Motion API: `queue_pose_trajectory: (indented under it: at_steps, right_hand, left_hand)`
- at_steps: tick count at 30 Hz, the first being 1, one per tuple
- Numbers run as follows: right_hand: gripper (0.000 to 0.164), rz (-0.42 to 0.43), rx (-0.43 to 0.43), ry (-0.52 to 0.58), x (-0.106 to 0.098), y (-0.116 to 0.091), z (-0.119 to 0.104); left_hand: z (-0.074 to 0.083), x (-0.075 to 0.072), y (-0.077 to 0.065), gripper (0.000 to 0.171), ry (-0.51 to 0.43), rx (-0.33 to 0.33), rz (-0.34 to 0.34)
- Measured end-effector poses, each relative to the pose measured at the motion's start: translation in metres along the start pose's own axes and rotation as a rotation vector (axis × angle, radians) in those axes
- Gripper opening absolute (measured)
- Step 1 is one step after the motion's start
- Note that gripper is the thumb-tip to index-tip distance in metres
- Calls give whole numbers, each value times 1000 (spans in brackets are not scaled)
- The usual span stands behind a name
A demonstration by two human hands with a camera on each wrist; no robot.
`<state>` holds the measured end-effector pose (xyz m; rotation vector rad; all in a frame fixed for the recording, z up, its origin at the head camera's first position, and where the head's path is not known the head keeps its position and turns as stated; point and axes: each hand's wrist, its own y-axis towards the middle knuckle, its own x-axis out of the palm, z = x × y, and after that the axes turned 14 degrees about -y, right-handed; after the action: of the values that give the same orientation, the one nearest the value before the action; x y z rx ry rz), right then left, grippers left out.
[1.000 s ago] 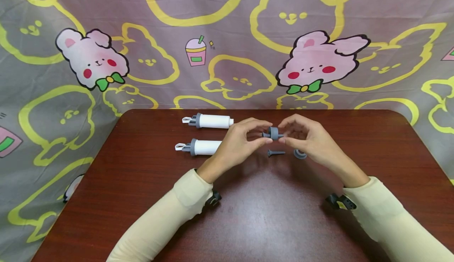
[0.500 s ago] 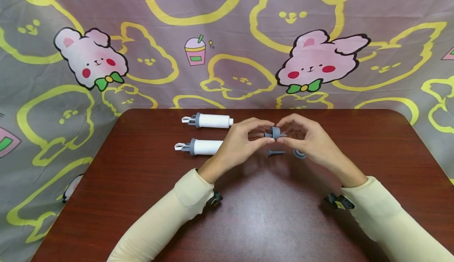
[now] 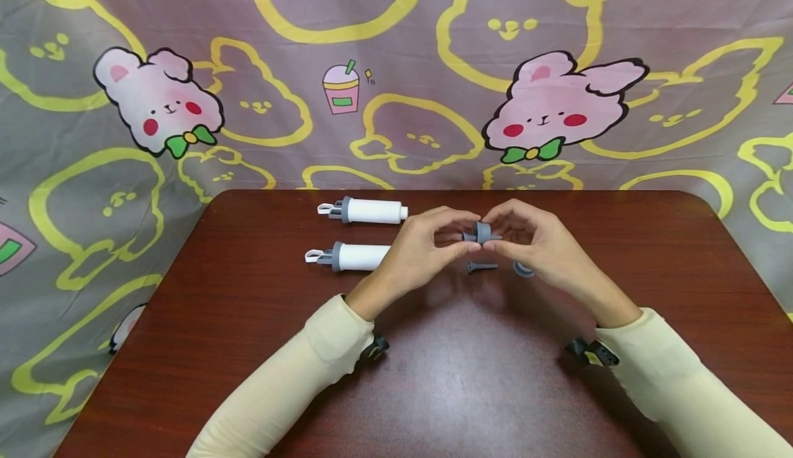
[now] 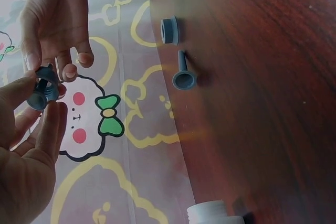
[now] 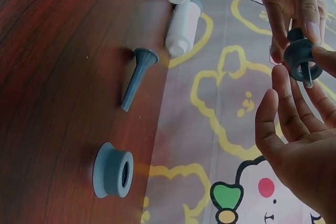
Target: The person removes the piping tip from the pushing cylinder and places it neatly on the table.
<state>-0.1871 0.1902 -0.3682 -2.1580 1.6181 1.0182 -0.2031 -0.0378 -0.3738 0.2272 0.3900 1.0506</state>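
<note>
Above the far middle of the table, both hands hold a grey ring-shaped cap with a flared grey stem passing through its opening. My left hand pinches the pair from the left, thumb below and fingers above. From the other side my right hand grips the cap's edge between thumb and fingertips. The stem's thin end points toward the right hand. Beneath the hands, a second flared stem lies on the table. Beside it rests a second cap with a wide flange, partly covered by the right hand in the head view.
Two white cylinders, one farther back and one nearer, lie at the left with grey collars and white loop handles. The left forearm overlaps the nearer one. A patterned cloth hangs behind the brown table.
The cap and stem have shifted slightly right, and the right hand's fingertips have come in onto the cap. Over the last half second almost nothing differs.
</note>
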Motion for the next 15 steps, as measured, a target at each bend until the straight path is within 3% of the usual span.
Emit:
queue_pose_trajectory:
  at_steps: [7, 15]
  right_hand:
    - [24, 6, 2, -3, -1, -1, 0]
    - [23, 12, 14, -8, -3, -3, 1]
  left_hand:
    - [0, -1, 0, 35, 0, 9, -1]
    - [0, -4, -1, 30, 68, 9, 4]
